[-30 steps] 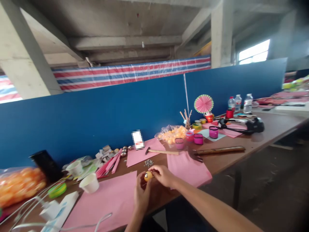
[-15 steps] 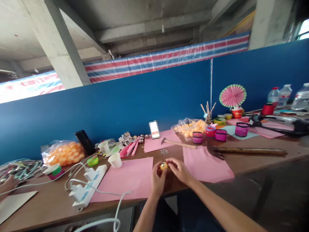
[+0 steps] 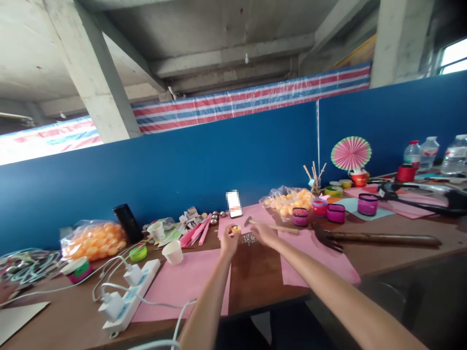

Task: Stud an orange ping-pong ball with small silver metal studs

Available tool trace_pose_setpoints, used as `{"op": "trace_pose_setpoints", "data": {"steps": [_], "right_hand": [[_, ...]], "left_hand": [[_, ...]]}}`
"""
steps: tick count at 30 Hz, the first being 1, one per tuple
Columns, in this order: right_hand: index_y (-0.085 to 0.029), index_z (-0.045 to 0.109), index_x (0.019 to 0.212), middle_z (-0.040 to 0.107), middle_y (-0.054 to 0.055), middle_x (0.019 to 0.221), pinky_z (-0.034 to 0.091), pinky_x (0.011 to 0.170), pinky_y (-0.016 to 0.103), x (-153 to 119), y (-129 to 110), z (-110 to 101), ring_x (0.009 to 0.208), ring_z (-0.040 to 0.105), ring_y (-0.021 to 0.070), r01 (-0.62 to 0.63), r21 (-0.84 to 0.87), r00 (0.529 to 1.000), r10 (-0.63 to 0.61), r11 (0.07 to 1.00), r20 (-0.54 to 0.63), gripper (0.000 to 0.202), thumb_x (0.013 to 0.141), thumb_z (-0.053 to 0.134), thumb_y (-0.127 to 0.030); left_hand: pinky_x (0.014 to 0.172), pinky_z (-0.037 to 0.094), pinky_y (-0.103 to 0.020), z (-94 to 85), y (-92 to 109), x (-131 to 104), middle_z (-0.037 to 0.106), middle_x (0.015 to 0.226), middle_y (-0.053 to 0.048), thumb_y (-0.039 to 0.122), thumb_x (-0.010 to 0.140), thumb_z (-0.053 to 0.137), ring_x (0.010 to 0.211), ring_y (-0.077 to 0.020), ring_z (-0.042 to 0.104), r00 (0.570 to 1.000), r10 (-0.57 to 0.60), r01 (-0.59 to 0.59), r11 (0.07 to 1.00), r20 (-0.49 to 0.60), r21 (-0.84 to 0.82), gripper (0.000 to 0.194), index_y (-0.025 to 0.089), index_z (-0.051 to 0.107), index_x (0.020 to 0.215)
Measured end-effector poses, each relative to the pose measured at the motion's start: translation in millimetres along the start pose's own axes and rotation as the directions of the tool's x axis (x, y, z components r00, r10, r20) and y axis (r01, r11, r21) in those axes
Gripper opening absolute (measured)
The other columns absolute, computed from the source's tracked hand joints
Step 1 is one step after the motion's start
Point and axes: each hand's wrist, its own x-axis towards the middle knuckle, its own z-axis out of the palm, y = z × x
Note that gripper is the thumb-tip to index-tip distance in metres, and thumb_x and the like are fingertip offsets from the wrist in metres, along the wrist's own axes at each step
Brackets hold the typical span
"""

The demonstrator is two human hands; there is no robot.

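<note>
My left hand (image 3: 228, 241) is closed around a small orange ball (image 3: 236, 229) with a shiny metal spot on top, holding it up over the table. To its right, my right hand (image 3: 265, 234) reaches forward with its fingers stretched out. Those fingers are just beside a little pile of small silvery pieces (image 3: 249, 238), and nothing shows in them. Behind my right hand lies a small hammer with a wooden handle (image 3: 284, 228); part of it is hidden by the fingers.
Pink sheets (image 3: 175, 282) lie left and right. A white power strip (image 3: 133, 296) with cables and a paper cup (image 3: 172, 253) stand left. A claw hammer (image 3: 379, 238) is at right. Bags of orange balls (image 3: 97, 240), a phone (image 3: 234, 203) and pink strips (image 3: 197, 229) sit farther back.
Both hands have moved forward over the table. My right hand has come away from the ball and is now beside the silvery pieces; my left hand still holds the ball.
</note>
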Motion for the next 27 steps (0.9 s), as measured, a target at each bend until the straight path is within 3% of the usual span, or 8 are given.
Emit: {"op": "trace_pose_setpoints", "data": {"steps": [5, 11, 17, 27], "right_hand": [[-0.018, 0.061, 0.087, 0.066, 0.006, 0.088, 0.042, 0.069, 0.026, -1, 15, 27, 0.081, 0.060, 0.0185, -0.074, -0.037, 0.997, 0.073, 0.997, -0.022, 0.021, 0.077, 0.043, -0.017], [-0.017, 0.060, 0.092, 0.064, 0.005, 0.097, 0.040, 0.081, 0.023, -13, 28, 31, 0.090, 0.057, 0.0155, -0.027, -0.020, 0.998, 0.025, 0.999, -0.065, 0.036, 0.065, 0.042, -0.003], [-0.014, 0.059, 0.093, 0.062, 0.007, 0.098, 0.039, 0.084, 0.025, -15, 32, 30, 0.092, 0.056, 0.0164, -0.023, -0.023, 0.991, 0.019, 0.999, -0.136, 0.032, 0.068, 0.041, -0.006], [-0.017, 0.059, 0.081, 0.062, 0.005, 0.087, 0.039, 0.075, 0.025, -20, 29, 34, 0.083, 0.055, 0.0170, 0.068, -0.113, 0.993, -0.079, 0.991, -0.092, 0.015, 0.072, 0.048, -0.014]], "left_hand": [[0.067, 0.050, -0.027, 11.3, -21, -4, 0.065, 0.088, -0.006, 0.015, 0.062, 0.065, 0.071, -0.0145, 0.062, 1.000, -0.001, 0.000, 0.998, 0.019, 0.057, 0.036, 0.016, 0.058, 0.097], [0.077, 0.047, -0.028, 10.5, -31, -13, 0.064, 0.094, -0.007, 0.018, 0.069, 0.060, 0.081, -0.0158, 0.062, 0.999, 0.017, -0.012, 0.990, -0.040, 0.142, 0.034, 0.016, 0.056, 0.102], [0.080, 0.045, -0.030, 9.1, -26, -20, 0.064, 0.096, -0.009, 0.022, 0.069, 0.058, 0.083, -0.0173, 0.061, 0.998, 0.059, -0.053, 0.973, -0.022, 0.226, 0.032, 0.015, 0.057, 0.100], [0.078, 0.046, -0.025, 14.5, -32, -22, 0.065, 0.097, -0.006, 0.019, 0.069, 0.057, 0.085, -0.0154, 0.061, 0.997, 0.068, -0.075, 0.966, 0.034, 0.247, 0.034, 0.018, 0.056, 0.103]]}}
